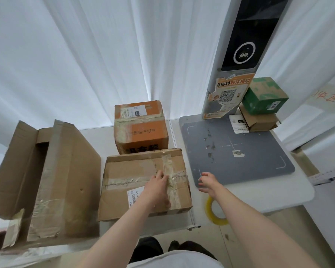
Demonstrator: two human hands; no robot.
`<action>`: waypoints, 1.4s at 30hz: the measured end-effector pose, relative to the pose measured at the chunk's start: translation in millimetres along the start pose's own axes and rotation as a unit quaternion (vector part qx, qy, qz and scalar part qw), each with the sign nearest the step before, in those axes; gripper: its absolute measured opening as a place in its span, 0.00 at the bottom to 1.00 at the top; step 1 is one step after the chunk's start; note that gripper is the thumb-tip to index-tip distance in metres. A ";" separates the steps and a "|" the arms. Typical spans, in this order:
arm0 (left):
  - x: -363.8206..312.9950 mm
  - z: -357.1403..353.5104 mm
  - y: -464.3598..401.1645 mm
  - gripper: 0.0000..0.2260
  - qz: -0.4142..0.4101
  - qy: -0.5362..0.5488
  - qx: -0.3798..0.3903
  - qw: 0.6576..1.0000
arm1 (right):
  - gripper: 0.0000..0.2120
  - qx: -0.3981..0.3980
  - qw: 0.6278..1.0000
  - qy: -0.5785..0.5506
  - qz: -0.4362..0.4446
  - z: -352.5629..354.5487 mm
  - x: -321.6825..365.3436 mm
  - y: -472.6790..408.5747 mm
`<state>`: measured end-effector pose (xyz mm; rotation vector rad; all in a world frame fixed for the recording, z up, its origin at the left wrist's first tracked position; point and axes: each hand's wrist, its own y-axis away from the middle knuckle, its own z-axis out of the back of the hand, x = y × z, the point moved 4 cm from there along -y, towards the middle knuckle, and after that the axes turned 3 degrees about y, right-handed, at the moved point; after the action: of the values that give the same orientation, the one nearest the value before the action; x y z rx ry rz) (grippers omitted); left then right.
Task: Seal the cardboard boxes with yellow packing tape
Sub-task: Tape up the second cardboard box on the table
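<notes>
The right forearm covers part of the yellow tape roll (214, 212), and the left hand (159, 188) hides the near box's (135, 171) tape crossing. The open carton (46, 180) is blurred, its lower corner seemingly cut off at the left edge.

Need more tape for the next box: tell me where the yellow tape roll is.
In the head view, the yellow tape roll lies at the table's near edge, right of the brown box, partly under the right forearm.

Boxes (143, 182) and tape roll (213, 213) on table (278, 198)
</notes>
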<state>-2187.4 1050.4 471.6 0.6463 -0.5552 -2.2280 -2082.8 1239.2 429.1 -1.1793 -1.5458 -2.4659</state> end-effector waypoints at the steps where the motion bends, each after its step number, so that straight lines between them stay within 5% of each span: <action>1: -0.6 0.0 -0.8 0.51 0.002 -0.005 0.002 1.000 | 0.24 0.013 1.000 -0.004 -0.001 -1.0 3.0 -0.2; 8: 0.0 -0.8 -5.3 0.50 0.002 -0.002 -0.006 1.000 | 0.24 -0.009 1.000 -0.006 0.000 11.3 0.8 -9.0; 13: -2.2 -1.0 -5.6 0.47 0.006 0.012 -0.014 1.000 | 0.15 -0.191 0.942 0.273 0.028 61.6 -25.7 -2.2; 16: -1.7 -2.2 -6.0 0.48 0.009 0.024 -0.016 1.000 | 0.16 -0.214 0.918 0.334 -0.017 82.1 -53.0 1.3; 30: 9.1 -9.2 9.1 0.50 -0.012 0.069 -0.069 0.995 | 0.22 -0.157 0.936 0.313 -0.033 82.0 -113.3 -2.4; 38: -1.0 -5.4 21.9 0.47 -0.022 0.055 -0.067 0.996 | 0.18 -0.147 0.984 0.103 0.008 82.7 -99.2 25.0; 42: -31.6 19.5 33.2 0.36 -0.052 0.206 -0.115 0.970 | 0.17 -0.102 0.994 -0.032 0.038 72.4 -54.8 49.1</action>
<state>-2162.4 1056.8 514.2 0.9979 -0.0531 -2.1239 -1982.6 1249.8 451.5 -1.3296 -1.2598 -2.6109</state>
